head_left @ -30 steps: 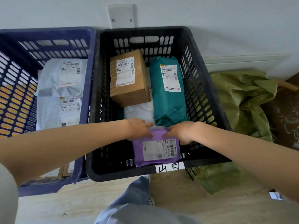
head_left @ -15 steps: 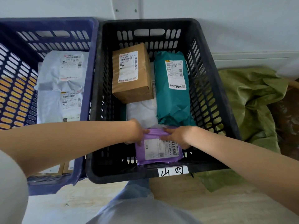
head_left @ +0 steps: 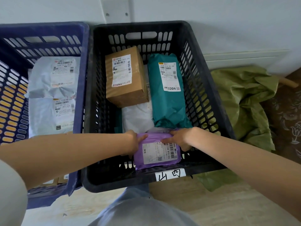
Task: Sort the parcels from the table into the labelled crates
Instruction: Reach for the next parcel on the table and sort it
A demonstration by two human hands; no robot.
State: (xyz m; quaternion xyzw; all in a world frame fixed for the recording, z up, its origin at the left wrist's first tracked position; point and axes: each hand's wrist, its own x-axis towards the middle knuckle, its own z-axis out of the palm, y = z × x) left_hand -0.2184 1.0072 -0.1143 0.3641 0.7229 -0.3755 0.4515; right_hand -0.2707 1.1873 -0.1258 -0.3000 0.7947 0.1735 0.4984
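Now, left grip & right grip clasp the purple plastic mailer parcel; I'd lay it flat, label up, in black slotted plastic crate.

1. A plain, pale wall runs across the far side, under soft, even light.
2. A white plate with two screws sits on it at the far middle.
3. A white moulding runs low along the wall on the right.
4. A crumpled green sack lies on the right, just below the moulding.
5. Dark floral-patterned fabric fills the right edge, with a wooden stick beside the sack.
6. The near floor is light wood-look boards.
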